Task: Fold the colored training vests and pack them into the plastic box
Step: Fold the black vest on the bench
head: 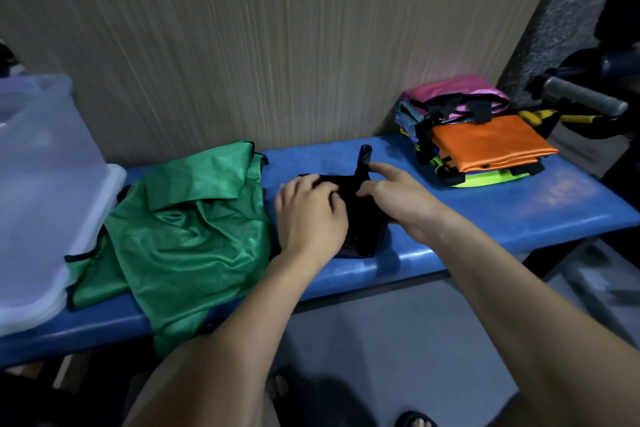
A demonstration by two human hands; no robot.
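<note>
A black vest (363,218) lies folded small in the middle of the blue bench (519,204). My left hand (311,211) rests on its left part with curled fingers gripping the cloth. My right hand (394,198) holds the vest's right edge between thumb and fingers, index finger stretched out; a black strap sticks up just behind it. A crumpled green vest (180,236) is spread on the bench to the left. A stack of folded vests (478,135), orange on top with pink behind, sits at the bench's right end. The clear plastic box (45,184) stands at the far left.
A wood-grain panel rises directly behind the bench. Dark equipment with a grey handle (581,97) and yellow-handled tools stands at the far right. The grey floor and my feet show below the bench's front edge.
</note>
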